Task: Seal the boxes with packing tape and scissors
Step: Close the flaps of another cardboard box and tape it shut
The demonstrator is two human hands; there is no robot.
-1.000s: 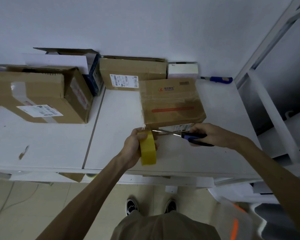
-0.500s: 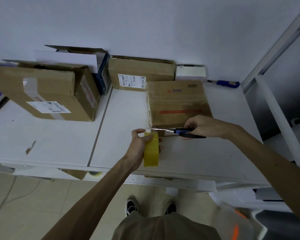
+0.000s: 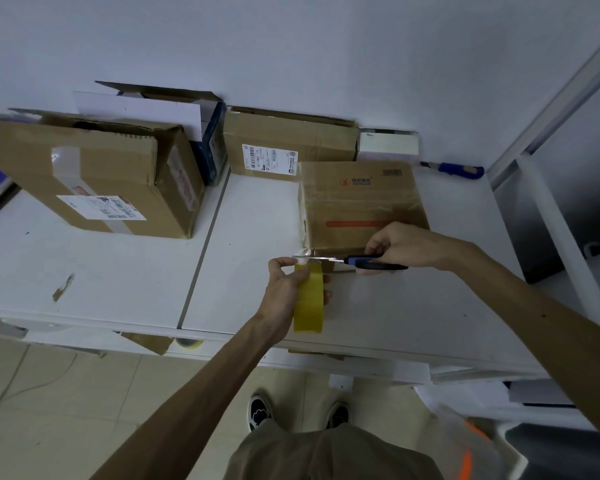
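Since the earlier frame, the scissors (image 3: 364, 260) have advanced toward 9 o'clock, and the blade tip now lies across the tape strip (image 3: 303, 251).

Your left hand (image 3: 283, 289) is clamped round the tape roll (image 3: 309, 303) and holds it on edge above the table (image 3: 413, 323), just at 6 o'clock of the box (image 3: 357, 202). Your right hand (image 3: 406, 244) has its fingers curled on the handles. Whether the blades are parted cannot be told.

The strip runs 12 to 6 o'clock from the box corner to the roll, and the scissors lie 3 to 9 across it. The right hand should make the cut.
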